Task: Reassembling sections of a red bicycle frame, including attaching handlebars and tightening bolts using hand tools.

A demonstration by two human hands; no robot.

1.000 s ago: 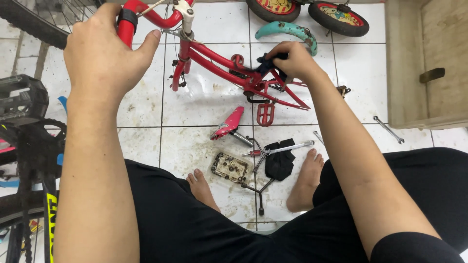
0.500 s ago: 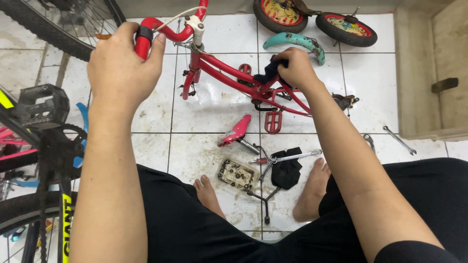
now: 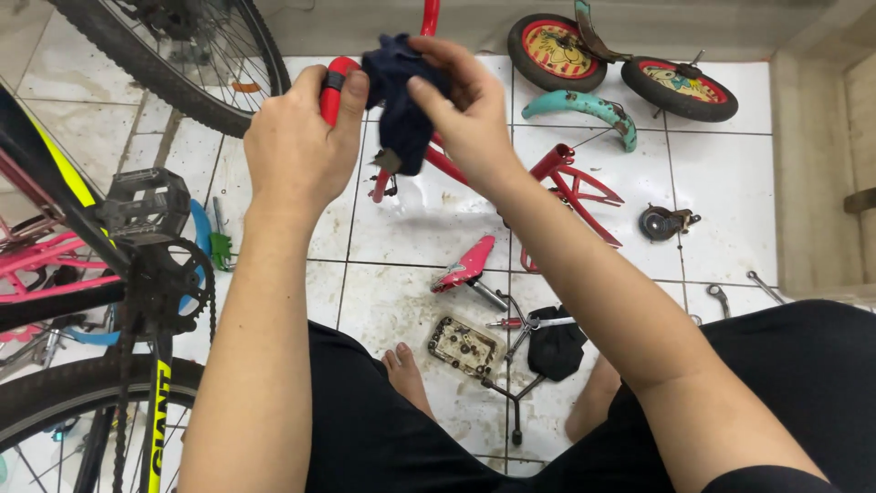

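Observation:
My left hand [image 3: 297, 151] grips the red handlebar [image 3: 333, 87] of a small red bike frame [image 3: 570, 187] that lies on the white tiled floor. My right hand [image 3: 465, 110] holds a dark blue cloth [image 3: 401, 105] bunched against the handlebar and stem, right beside my left hand. The frame's rear stays stick out to the right of my right forearm. Much of the front of the frame is hidden behind my hands and the cloth.
Two small wheels [image 3: 557, 46] and a teal mudguard [image 3: 584, 105] lie at the back. A red saddle [image 3: 465, 267], a tray of small parts [image 3: 464, 347], a screwdriver [image 3: 529, 322], a black rag [image 3: 555, 345] and wrenches [image 3: 762, 285] lie near my bare feet. A large bicycle [image 3: 137, 274] stands at left.
My right hand has carried the dark cloth from the middle of the frame up and left to the handlebar, next to my left hand. The view has tilted so the frame sits higher.

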